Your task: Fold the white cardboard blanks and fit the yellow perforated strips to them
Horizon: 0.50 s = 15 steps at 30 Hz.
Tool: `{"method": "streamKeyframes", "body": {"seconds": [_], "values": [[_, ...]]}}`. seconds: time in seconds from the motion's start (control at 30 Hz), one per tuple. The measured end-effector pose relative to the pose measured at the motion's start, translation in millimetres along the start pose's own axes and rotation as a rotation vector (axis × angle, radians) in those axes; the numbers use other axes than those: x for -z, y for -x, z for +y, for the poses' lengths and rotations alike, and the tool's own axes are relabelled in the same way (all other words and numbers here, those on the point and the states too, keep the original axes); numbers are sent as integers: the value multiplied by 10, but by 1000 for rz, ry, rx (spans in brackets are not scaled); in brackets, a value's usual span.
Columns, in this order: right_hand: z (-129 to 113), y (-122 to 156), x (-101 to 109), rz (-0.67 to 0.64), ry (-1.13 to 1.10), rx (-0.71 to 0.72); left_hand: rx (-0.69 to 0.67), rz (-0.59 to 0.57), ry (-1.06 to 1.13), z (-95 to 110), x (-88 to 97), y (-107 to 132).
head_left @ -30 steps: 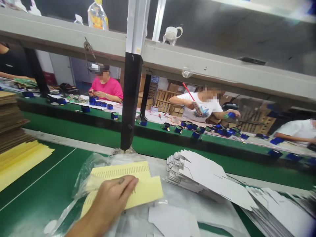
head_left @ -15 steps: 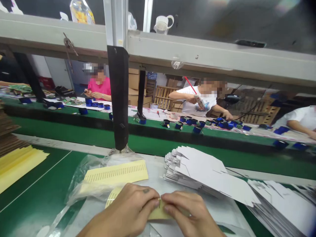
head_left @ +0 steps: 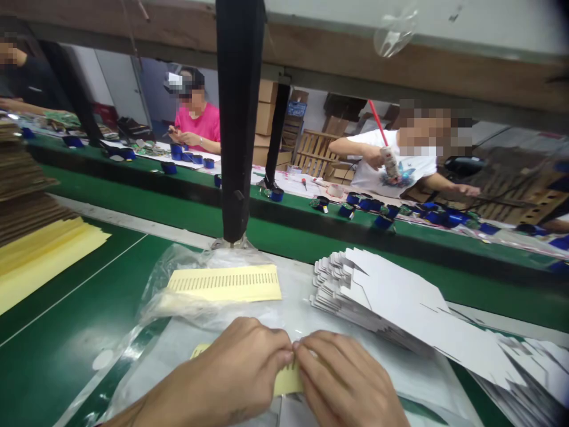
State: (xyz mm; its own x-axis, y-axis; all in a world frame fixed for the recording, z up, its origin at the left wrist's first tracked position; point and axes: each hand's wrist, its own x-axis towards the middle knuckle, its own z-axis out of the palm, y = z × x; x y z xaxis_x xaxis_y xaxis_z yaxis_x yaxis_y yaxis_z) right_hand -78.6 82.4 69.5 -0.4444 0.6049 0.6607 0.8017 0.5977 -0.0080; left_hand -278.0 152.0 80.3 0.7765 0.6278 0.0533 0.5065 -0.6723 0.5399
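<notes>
Yellow label sheet (head_left: 288, 379) lies low at centre on the surface, pinched between both of the person's hands. Left hand (head_left: 240, 370) and right hand (head_left: 344, 385) meet fingertip to fingertip over the strip; fingers of each are closed down onto it, thumbs and forefingers touching at its upper edge. Most of the sheet is hidden beneath the hands, so whether a label has begun to lift from the backing cannot be told.

Just beyond the hands, a second yellow sheet with a printed row of bars (head_left: 224, 283) rests on a crumpled clear plastic bag (head_left: 186, 279), untouched. To the right, a fanned stack of white die-cut cards (head_left: 391, 296) lies on the same green surface (head_left: 57, 350), near the right hand but apart from it; none of the visible cards shows a yellow label. At far left, a pile of plain yellow sheets (head_left: 40, 261) sits beside stacked brown cardboard (head_left: 22, 184).

Judged from this layout, the work stands at an early point: one sheet in hand, one waiting, the white stack not yet handled.

Across the conveyor, other people sit at a far bench among small blue parts (head_left: 382, 219); their hands are well apart from the near work.
</notes>
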Motion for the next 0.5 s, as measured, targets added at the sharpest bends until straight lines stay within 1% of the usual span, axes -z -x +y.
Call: {"method": "streamKeyframes", "body": {"seconds": [0.07,0.13,0.2,0.23,0.3,0.33,0.4,0.43,0.5], "values": [[-3,13,17,1,139,69,2,9,66,0,-5,-16],[-1,39,25,-24,210,129,44,7,150,12,9,-33],[-6,65,30,-49,175,159,108,-23,263,24,26,-44],[-10,75,36,-53,116,144,134,-53,319,30,32,-45],[-11,90,65,-36,-78,41,136,-93,357,47,40,-34],[-3,97,89,-20,-197,-47,101,-100,315,61,43,-22],[39,113,141,5,-412,-277,-27,-102,145,106,49,15],[71,124,159,17,-485,-399,-105,-116,48,133,49,38],[138,147,154,17,-552,-605,-247,-165,-106,183,25,88]]}}
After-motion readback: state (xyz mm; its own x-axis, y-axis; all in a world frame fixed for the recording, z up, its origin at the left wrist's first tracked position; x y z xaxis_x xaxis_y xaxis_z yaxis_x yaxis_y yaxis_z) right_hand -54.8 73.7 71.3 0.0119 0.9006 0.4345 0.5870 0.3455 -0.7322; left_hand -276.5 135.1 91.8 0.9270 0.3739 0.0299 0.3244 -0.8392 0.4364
